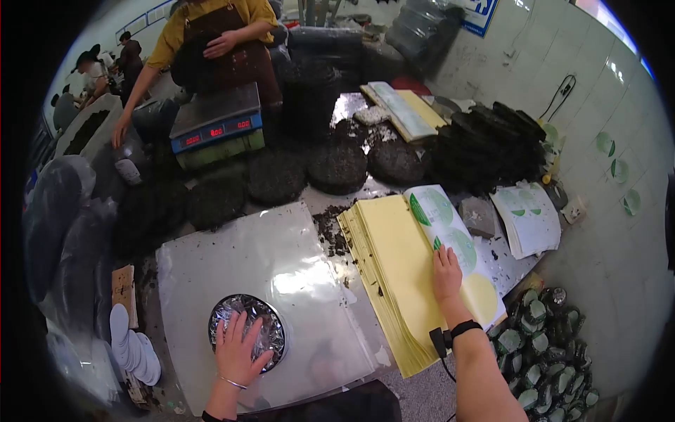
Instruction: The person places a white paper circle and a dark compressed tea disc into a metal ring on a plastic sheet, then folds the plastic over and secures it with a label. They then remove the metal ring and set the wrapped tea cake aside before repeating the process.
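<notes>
My left hand [238, 352] lies with spread fingers on a round dark-rimmed container [283, 344] of shiny crumpled material. Under that container is a stack of clear plastic sheets [211, 267]. At the right, my right hand [447, 271] rests flat on a white label sheet [430, 205] with green round prints, its fingers extended. The label sheet lies along the right side of a thick stack of yellow paper [387, 246].
Dark round cakes [337, 167] line the table behind the sheets. A digital scale [216, 116] stands at the back left, beside a person in a brown apron [235, 42]. White discs [130, 344] lie at the left; wrapped dark bundles [541, 352] fill the lower right.
</notes>
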Demonstrator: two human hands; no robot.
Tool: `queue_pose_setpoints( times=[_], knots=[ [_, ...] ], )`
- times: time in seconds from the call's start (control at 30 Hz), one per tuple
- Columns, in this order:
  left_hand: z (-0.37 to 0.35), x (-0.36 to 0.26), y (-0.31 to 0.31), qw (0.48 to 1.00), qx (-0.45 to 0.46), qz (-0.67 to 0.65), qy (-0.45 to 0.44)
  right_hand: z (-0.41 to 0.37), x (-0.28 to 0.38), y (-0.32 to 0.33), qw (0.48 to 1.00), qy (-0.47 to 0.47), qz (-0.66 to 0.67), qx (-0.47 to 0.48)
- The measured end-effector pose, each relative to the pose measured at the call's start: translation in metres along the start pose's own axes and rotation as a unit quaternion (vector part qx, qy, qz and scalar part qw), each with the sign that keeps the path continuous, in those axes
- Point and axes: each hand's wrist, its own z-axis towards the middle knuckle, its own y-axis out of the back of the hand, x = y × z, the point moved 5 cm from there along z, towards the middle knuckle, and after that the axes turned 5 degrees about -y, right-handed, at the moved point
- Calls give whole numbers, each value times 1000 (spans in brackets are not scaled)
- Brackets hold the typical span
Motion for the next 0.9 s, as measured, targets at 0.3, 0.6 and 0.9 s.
queue_pose_setpoints(
  times=[0.3,0.6,0.9],
  knots=[
    [13,-4,2,999,26,-33,27,-2,2,24,997,23,30,61],
    [1,3,6,1000,-13,-23,5,-15,-11,-3,998,36,-9,43],
    [-3,6,4,1000,-9,2,1,-40,-306,89,848,-512,68,-120]
  ],
)
